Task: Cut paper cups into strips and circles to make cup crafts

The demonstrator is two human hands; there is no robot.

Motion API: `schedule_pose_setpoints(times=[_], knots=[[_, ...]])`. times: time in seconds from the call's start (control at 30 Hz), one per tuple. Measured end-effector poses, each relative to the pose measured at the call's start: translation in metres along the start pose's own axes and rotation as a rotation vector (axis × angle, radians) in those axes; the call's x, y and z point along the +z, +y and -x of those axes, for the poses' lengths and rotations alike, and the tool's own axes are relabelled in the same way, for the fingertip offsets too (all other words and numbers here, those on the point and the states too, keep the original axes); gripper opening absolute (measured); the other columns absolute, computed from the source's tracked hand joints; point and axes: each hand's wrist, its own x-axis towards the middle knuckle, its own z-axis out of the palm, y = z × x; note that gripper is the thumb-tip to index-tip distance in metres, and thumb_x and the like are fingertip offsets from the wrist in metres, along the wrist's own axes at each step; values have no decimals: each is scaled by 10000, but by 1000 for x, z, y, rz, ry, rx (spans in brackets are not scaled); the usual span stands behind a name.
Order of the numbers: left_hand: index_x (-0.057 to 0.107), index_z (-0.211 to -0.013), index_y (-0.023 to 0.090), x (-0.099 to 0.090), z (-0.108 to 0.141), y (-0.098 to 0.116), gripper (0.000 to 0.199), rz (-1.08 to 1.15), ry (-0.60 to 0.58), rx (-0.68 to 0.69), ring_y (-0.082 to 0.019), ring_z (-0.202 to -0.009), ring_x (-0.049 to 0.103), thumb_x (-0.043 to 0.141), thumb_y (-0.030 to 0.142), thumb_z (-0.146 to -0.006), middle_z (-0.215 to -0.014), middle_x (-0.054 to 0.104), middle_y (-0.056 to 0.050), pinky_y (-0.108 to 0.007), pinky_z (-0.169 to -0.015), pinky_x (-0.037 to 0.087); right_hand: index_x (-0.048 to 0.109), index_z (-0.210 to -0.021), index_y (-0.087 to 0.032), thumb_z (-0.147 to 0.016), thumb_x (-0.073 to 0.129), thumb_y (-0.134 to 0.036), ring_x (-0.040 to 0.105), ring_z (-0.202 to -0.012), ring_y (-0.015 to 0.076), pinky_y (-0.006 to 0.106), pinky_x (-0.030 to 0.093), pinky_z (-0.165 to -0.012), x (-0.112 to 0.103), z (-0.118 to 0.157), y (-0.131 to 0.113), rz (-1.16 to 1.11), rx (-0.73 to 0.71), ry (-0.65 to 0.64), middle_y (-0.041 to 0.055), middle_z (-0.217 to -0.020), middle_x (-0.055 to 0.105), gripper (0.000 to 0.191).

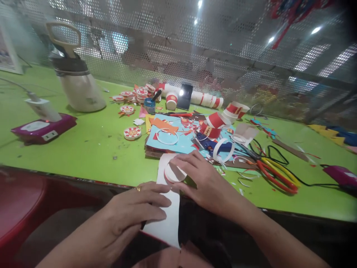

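A white paper strip (164, 219) runs from the table edge down toward my lap. My left hand (134, 208), with a ring on one finger, has its fingers across the strip's left side; its thumb is mostly hidden. On the strip's far end stands a short, round white paper piece (172, 172), like the base of a paper cup, with a thin red edge. My right hand (202, 178) grips it between thumb and fingers. Just beyond lie light-blue paper sheets (156, 139) on brown card, with a white paper ring (166, 137) on top.
Large scissors (279, 175) with red and yellow handles lie at the right among paper scraps and a black cable. Red-and-white paper cups (217, 121), a phone (185, 96), a blue jar (150, 105), a spray bottle (76, 82) and a purple power strip (44, 126) stand around.
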Motion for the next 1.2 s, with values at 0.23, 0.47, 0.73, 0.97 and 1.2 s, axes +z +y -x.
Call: schedule_pose_setpoints(times=[0.23, 0.47, 0.73, 0.97, 1.2], knots=[[686, -992, 254, 0, -27, 14, 276, 72, 279, -281, -166, -754, 669, 422, 243, -912, -810, 721, -14, -220, -669, 493, 586, -1179, -87, -847, 671, -258, 489, -1032, 253, 416, 414, -927, 3, -9, -2, -70, 13, 31, 116, -1189, 622, 383], [675, -971, 217, 15, -35, 20, 205, 270, 619, -315, -169, -709, 641, 508, 291, -878, -643, 675, -2, -235, -648, 456, 581, -1184, -105, -808, 709, -194, 524, -1134, 203, 325, 408, -989, 1, -7, -3, -304, 35, 203, 115, -1203, 607, 407], [592, -823, 195, 29, -59, 50, 136, 461, 854, -401, -106, -518, 537, 667, 295, -771, -639, 644, 11, -209, -514, 410, 603, -1166, -161, -799, 698, -136, 515, -1163, 202, 316, 421, -991, -6, 2, -7, -547, 19, 452, 105, -1190, 545, 380], [577, -946, 221, 24, -82, 47, 332, 817, 839, -483, -125, -681, 615, 765, 328, -694, -856, 631, 3, -210, -592, 478, 576, -1214, -210, -819, 673, -125, 494, -1180, 209, 345, 425, -1002, -18, 16, -9, -509, 21, 517, 84, -1213, 520, 415], [647, -975, 167, 23, -107, 49, 314, 945, 447, -427, -192, -769, 647, 730, 358, -740, -870, 683, -61, -281, -674, 505, 512, -1279, -197, -808, 640, -44, 464, -1215, 221, 367, 415, -1037, -27, 23, -8, -385, -66, 511, 99, -1249, 480, 512]])
